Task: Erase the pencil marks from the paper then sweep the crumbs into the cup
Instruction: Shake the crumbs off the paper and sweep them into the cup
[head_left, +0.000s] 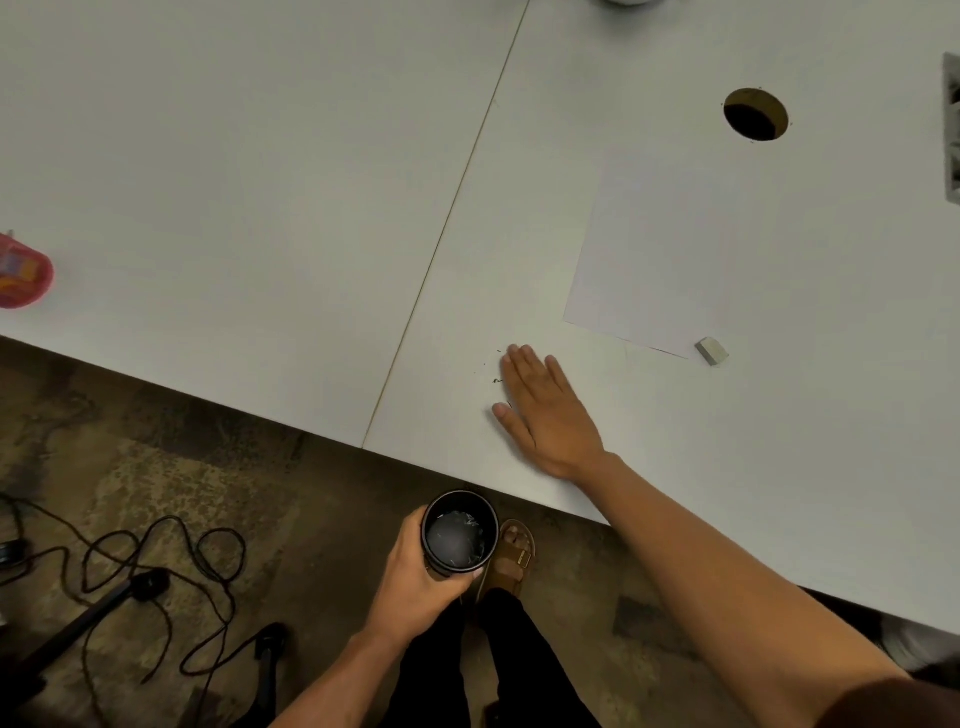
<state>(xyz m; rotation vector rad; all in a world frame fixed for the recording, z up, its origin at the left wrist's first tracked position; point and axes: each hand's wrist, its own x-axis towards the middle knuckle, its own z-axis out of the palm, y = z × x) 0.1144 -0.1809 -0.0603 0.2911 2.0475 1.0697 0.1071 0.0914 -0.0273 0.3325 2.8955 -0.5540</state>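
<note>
Partly hidden: cup (459, 535) in left hand (415, 587) (contents unclear).

Soft, even light falls on the pale bench (260, 182), which reads as a flat grey-white with a faint green cast and no hard glare. Shadows are weak: only a thin, diffuse one hugs the edge of the right hand (545, 410) where it lies on the surface. The floor (156, 467) below the bench edge is much dimmer and brownish, its mottled pattern muddy, and the cables (156, 561) there look soft. The white paper (654, 260) barely separates from the bench, so low is the contrast. Wide-angle distortion bends the bench seam and edge, and the forearm at the lower right corner looks swollen and dark. Fine detail is slightly smeared throughout.
</note>
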